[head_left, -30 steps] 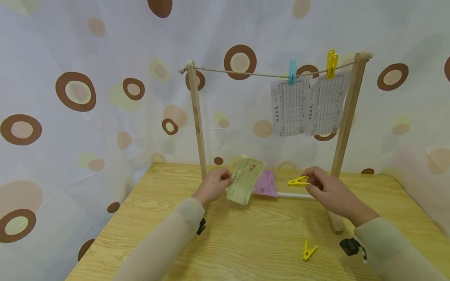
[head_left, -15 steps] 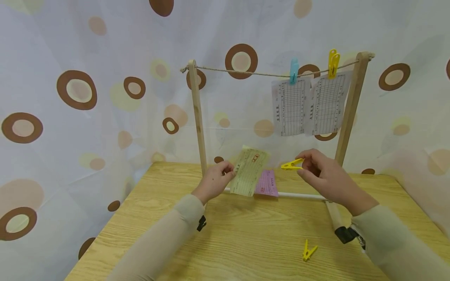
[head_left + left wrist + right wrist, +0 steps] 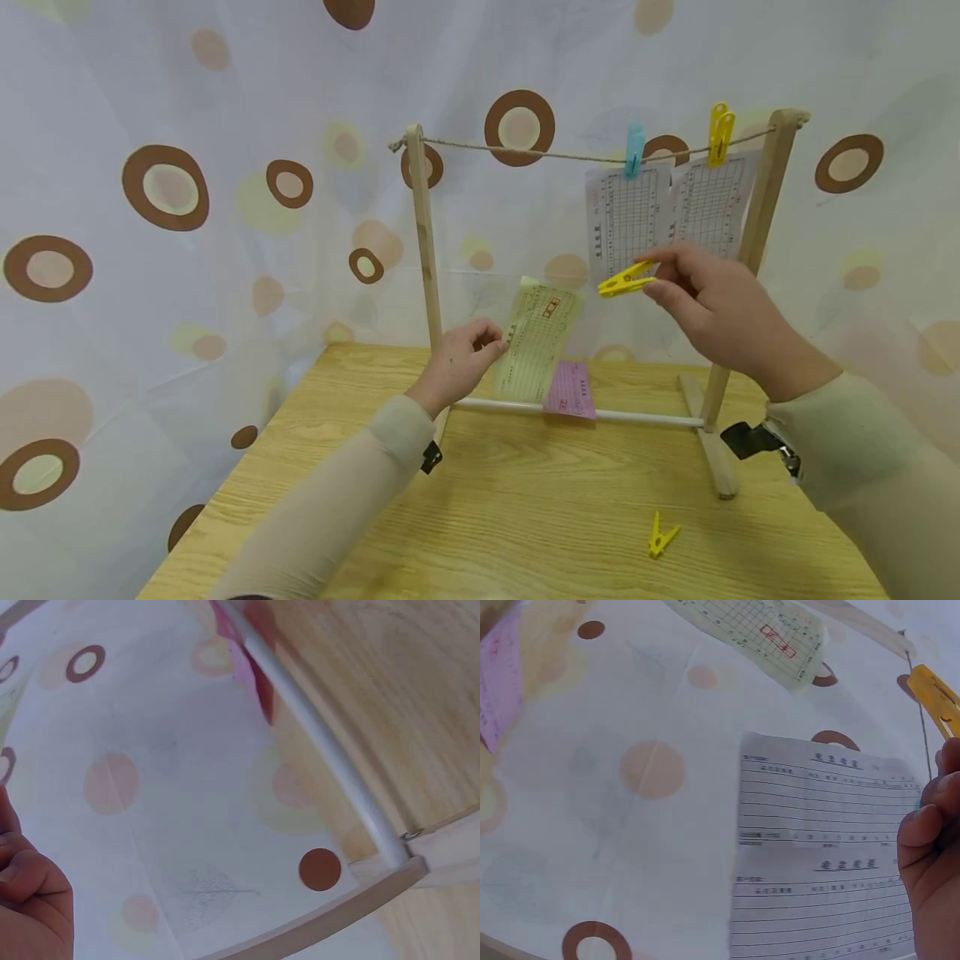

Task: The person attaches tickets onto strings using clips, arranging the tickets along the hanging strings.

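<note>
My left hand (image 3: 467,354) pinches the left edge of a pale green slip (image 3: 538,340) and holds it upright above the table. My right hand (image 3: 693,287) pinches a yellow clothespin (image 3: 624,282) at mid height in front of a small wooden drying rack (image 3: 422,250). The rack's string (image 3: 525,155) carries two white printed sheets (image 3: 628,218), one under a blue pin (image 3: 634,148) and one under a yellow pin (image 3: 720,130). The right wrist view shows the yellow clothespin (image 3: 936,696), the green slip (image 3: 754,630) and a white sheet (image 3: 817,847).
A pink slip (image 3: 570,390) leans on the rack's white bottom rod (image 3: 637,415). A second loose yellow clothespin (image 3: 660,535) lies on the wooden table (image 3: 525,517) at the front right. A white curtain with brown circles (image 3: 165,187) hangs close behind and to the left.
Both hands have risen. The right hand lifted the yellow clothespin from near the bottom rod to mid height; the left hand raised the green slip off the pink slip.
</note>
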The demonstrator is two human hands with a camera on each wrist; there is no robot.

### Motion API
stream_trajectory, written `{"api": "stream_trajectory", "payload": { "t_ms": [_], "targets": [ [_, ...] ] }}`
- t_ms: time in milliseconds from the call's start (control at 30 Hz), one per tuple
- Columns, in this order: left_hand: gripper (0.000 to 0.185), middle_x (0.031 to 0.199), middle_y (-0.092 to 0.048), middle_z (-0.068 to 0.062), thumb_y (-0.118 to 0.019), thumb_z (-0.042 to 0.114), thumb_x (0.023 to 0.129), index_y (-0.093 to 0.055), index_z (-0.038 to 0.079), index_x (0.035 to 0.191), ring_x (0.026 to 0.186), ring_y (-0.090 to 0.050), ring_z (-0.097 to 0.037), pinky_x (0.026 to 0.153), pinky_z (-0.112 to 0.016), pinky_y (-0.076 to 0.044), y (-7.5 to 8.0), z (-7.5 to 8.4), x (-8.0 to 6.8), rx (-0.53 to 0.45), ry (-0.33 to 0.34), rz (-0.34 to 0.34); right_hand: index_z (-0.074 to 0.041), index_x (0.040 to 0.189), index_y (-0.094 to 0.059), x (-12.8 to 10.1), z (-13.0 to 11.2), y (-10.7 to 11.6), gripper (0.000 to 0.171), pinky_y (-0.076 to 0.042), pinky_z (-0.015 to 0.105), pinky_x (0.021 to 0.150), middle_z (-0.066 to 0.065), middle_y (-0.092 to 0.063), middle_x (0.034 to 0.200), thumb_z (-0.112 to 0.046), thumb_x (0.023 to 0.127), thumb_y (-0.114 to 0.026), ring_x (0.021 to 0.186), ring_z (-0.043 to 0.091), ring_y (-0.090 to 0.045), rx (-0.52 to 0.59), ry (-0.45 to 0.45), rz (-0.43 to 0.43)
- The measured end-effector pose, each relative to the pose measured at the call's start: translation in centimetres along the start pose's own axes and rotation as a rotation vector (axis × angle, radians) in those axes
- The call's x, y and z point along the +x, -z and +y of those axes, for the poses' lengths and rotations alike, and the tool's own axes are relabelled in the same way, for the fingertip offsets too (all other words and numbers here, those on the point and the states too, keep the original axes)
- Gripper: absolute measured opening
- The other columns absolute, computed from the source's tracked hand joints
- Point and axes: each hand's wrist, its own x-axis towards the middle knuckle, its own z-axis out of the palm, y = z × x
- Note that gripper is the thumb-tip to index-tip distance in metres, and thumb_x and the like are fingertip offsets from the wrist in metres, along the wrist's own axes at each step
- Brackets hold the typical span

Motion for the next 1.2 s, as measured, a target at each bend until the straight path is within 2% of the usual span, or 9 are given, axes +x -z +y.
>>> {"api": "stream_trajectory", "payload": {
  "t_ms": [200, 433, 567, 733, 867, 1033, 1200],
  "targets": [
    [0.012, 0.095, -0.064, 0.001, -0.061, 0.024, 0.103, -0.067, 0.013, 0.100, 0.087, -0.058, -0.017, 0.078, -0.036, -0.049, 0.9, 1.6, 1.4, -0.022, -0.037, 0.029, -0.009, 0.127, -0.063, 2.8, -1.9, 2.8, 0.026, -0.039, 0.019, 0.053, 0.003, -0.061, 0.084, -0.015, 0.102, -0.063, 0.062, 0.014, -0.049, -0.090, 0.022, 0.124],
    [0.013, 0.096, -0.064, -0.001, -0.060, 0.023, 0.104, -0.066, 0.012, 0.103, 0.086, -0.057, -0.017, 0.077, -0.035, -0.048, 2.0, 3.6, 2.8, -0.018, -0.076, 0.035, -0.007, 0.118, -0.067, 6.9, -3.2, 5.3, 0.020, -0.034, 0.022, 0.057, 0.008, -0.069, 0.094, -0.018, 0.103, -0.061, 0.066, 0.017, -0.050, -0.196, 0.089, 0.156],
    [0.011, 0.096, -0.064, -0.001, -0.060, 0.022, 0.104, -0.066, 0.012, 0.103, 0.085, -0.057, -0.017, 0.076, -0.034, -0.047, 2.4, 4.6, 3.6, -0.026, -0.088, 0.059, -0.007, 0.112, -0.069, 9.3, -4.0, 5.8, 0.019, -0.035, 0.026, 0.058, 0.008, -0.071, 0.099, -0.020, 0.105, -0.058, 0.071, 0.020, -0.056, -0.231, 0.107, 0.137],
    [0.011, 0.093, -0.063, 0.000, -0.060, 0.022, 0.104, -0.066, 0.013, 0.103, 0.084, -0.055, -0.017, 0.074, -0.032, -0.045, 2.7, 5.7, 4.8, -0.038, -0.073, 0.127, -0.006, 0.113, -0.069, 11.7, -4.7, 5.7, 0.025, -0.035, 0.034, 0.068, 0.009, -0.070, 0.110, -0.024, 0.107, -0.052, 0.078, 0.022, -0.053, -0.258, 0.069, 0.089],
    [0.010, 0.089, -0.061, -0.001, -0.061, 0.023, 0.103, -0.066, 0.014, 0.101, 0.082, -0.053, -0.018, 0.074, -0.032, -0.044, 3.1, 6.4, 5.7, -0.050, -0.076, 0.173, -0.006, 0.114, -0.068, 13.4, -4.9, 5.5, 0.026, -0.036, 0.038, 0.072, 0.010, -0.068, 0.109, -0.024, 0.108, -0.049, 0.081, 0.025, -0.050, -0.277, 0.031, 0.043],
    [0.010, 0.091, -0.061, -0.001, -0.061, 0.023, 0.103, -0.065, 0.015, 0.100, 0.084, -0.054, -0.018, 0.076, -0.032, -0.044, 3.5, 7.0, 6.5, -0.068, -0.062, 0.185, -0.007, 0.114, -0.067, 14.9, -5.1, 5.3, 0.028, -0.039, 0.040, 0.074, 0.009, -0.066, 0.109, -0.025, 0.108, -0.046, 0.085, 0.028, -0.052, -0.273, -0.034, -0.023],
    [0.011, 0.092, -0.062, -0.001, -0.061, 0.023, 0.103, -0.065, 0.014, 0.100, 0.087, -0.054, -0.018, 0.079, -0.033, -0.044, 3.6, 7.3, 7.0, -0.096, -0.025, 0.174, -0.006, 0.116, -0.065, 15.4, -5.0, 5.2, 0.028, -0.040, 0.041, 0.075, 0.011, -0.065, 0.109, -0.025, 0.109, -0.046, 0.087, 0.030, -0.053, -0.286, -0.070, -0.059]
  ]
}}
